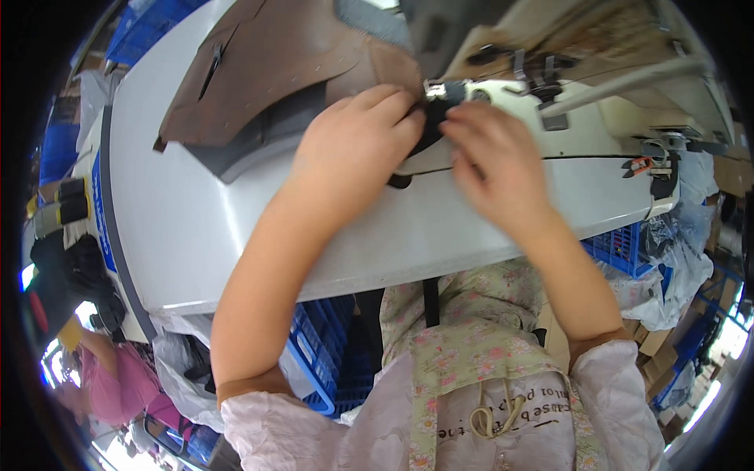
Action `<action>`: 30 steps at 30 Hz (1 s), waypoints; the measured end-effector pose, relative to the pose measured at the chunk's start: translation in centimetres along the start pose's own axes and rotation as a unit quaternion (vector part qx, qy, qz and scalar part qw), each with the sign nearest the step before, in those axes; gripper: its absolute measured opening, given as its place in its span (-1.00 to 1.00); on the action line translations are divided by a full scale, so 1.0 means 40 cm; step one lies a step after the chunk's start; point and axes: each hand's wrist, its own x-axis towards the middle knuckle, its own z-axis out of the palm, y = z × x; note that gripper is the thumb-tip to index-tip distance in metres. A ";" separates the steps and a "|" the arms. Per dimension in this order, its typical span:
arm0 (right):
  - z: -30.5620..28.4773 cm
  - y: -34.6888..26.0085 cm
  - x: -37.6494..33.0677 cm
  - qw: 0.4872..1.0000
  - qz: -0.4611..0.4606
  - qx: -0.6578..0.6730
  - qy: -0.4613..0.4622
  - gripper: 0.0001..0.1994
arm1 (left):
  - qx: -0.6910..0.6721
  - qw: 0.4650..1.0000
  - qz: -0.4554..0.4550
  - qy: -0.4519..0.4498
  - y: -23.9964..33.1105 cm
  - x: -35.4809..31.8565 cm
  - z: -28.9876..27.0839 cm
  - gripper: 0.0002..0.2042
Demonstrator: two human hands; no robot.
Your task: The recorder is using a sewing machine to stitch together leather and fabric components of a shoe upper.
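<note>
A brown leather piece (306, 55) with a zip, punched dots and a dark grey lining (259, 137) lies on the pale sewing machine table (188, 220). My left hand (357, 145) presses on its right end, fingers curled over the edge. My right hand (499, 169) is a little blurred, its fingers bent toward a black piece of material (430, 129) between the two hands. What the right fingertips pinch is hidden. Just beyond the hands are the metal parts of a sewing machine (542, 74), partly blurred.
Small orange-handled snips (640, 165) lie at the table's right end. Blue crates (322, 353) stand under the table, and another blue crate (620, 247) is to the right among plastic bags. At the lower left a person in pink (122, 381) sits nearby.
</note>
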 end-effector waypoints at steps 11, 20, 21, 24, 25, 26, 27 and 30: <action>0.015 -0.059 -0.015 0.999 0.016 0.021 -0.027 -0.65 | 0.098 0.992 0.037 -0.076 -0.068 0.005 -0.093 -0.45; -0.002 -0.031 -0.027 0.995 0.035 0.079 -0.044 -0.68 | 0.097 0.987 0.030 -0.123 -0.049 0.002 -0.079 -0.49; -0.003 -0.030 -0.027 0.995 0.036 0.078 -0.044 -0.68 | 0.100 0.987 0.030 -0.120 -0.046 0.004 -0.078 -0.49; 0.002 -0.034 -0.024 0.996 0.033 0.076 -0.038 -0.67 | 0.106 0.987 0.030 -0.115 -0.041 0.003 -0.084 -0.50; 0.004 -0.036 -0.025 0.996 0.035 0.079 -0.033 -0.67 | 0.108 0.987 0.029 -0.113 -0.040 0.001 -0.088 -0.50; 0.006 -0.037 -0.026 0.996 0.037 0.081 -0.029 -0.67 | 0.110 0.987 0.027 -0.113 -0.035 0.000 -0.089 -0.50; 0.008 -0.036 -0.028 0.995 0.034 0.084 -0.028 -0.67 | 0.129 0.987 0.020 -0.094 -0.026 -0.002 -0.087 -0.50; 0.005 -0.029 -0.031 0.994 0.042 0.099 -0.021 -0.67 | 0.167 0.985 -0.019 -0.034 -0.011 -0.057 -0.087 -0.49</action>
